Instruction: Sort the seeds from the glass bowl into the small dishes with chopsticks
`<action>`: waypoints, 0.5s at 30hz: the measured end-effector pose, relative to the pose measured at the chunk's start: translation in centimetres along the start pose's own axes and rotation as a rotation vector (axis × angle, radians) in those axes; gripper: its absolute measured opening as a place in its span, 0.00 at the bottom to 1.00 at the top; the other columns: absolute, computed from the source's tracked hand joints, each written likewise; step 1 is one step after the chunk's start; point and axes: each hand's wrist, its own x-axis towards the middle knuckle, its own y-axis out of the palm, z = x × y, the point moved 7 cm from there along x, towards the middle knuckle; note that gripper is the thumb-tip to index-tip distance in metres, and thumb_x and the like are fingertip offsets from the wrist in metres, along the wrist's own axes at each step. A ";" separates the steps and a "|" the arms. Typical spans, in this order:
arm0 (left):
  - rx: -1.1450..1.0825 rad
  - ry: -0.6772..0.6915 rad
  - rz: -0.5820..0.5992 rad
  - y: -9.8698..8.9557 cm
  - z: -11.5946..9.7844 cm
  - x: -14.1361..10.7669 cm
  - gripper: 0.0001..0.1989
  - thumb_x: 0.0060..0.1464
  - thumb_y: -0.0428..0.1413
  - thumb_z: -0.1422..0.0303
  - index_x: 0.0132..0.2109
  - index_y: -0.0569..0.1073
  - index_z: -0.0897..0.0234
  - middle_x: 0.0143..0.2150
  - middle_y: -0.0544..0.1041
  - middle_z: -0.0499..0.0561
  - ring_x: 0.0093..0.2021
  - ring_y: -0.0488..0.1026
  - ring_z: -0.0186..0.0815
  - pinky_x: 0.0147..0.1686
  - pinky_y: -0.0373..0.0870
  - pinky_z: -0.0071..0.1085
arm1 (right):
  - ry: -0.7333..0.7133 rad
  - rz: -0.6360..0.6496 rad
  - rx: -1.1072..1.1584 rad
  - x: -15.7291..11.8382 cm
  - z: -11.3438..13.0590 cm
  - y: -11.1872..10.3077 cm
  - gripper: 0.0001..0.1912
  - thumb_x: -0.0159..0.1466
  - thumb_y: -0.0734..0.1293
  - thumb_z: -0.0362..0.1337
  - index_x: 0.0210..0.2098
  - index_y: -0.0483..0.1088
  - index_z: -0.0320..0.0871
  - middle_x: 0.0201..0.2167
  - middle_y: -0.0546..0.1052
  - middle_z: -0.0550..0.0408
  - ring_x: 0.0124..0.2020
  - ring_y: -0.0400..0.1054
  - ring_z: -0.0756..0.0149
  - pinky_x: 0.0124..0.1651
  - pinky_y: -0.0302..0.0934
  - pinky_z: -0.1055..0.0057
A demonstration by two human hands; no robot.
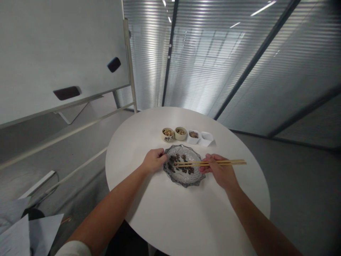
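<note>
A clear glass bowl [184, 179] with a scalloped rim stands on the white round table [170, 220] and holds several small dark brown pieces [183, 167]. My left hand [154, 160] grips the bowl's left rim between thumb and fingers. At the bowl's right side my right hand [220, 170] holds a pair of wooden chopsticks [230, 162]; their tips are inside the bowl, over the dark pieces at its left. Whether anything is pinched between the tips is too small to tell.
Behind the bowl stand two round tubs [168, 138] with light pieces, a white dish [193, 141] with brownish pieces, and another white dish [207, 143]. A whiteboard [64, 46] is at left, a glass partition [197, 60] behind. Papers [44, 231] lie at lower left.
</note>
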 end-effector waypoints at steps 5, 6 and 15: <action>0.001 0.007 0.002 0.0 -0.1 0.0 0.13 0.55 0.51 0.61 0.26 0.66 0.63 0.22 0.60 0.42 0.26 0.59 0.30 0.28 0.52 0.28 | -0.040 -0.063 -0.009 0.3 0.0 0.1 0.28 0.57 0.71 0.63 0.25 0.74 0.43 0.15 0.78 0.51 0.14 0.73 0.60 0.18 0.72 0.68; 0.002 0.006 0.002 0.0 -0.1 0.0 0.13 0.55 0.51 0.61 0.26 0.66 0.63 0.22 0.60 0.42 0.26 0.59 0.30 0.28 0.52 0.28 | -0.048 -0.072 -0.008 0.3 0.0 0.1 0.28 0.58 0.71 0.63 0.25 0.74 0.43 0.15 0.77 0.51 0.13 0.72 0.61 0.18 0.72 0.68; -0.008 0.006 0.002 0.2 0.2 0.0 0.12 0.55 0.51 0.61 0.27 0.67 0.63 0.22 0.61 0.42 0.26 0.59 0.30 0.27 0.52 0.29 | -0.093 -0.111 0.042 0.2 -0.1 -0.5 0.27 0.60 0.70 0.62 0.24 0.74 0.43 0.14 0.76 0.52 0.14 0.71 0.61 0.18 0.70 0.67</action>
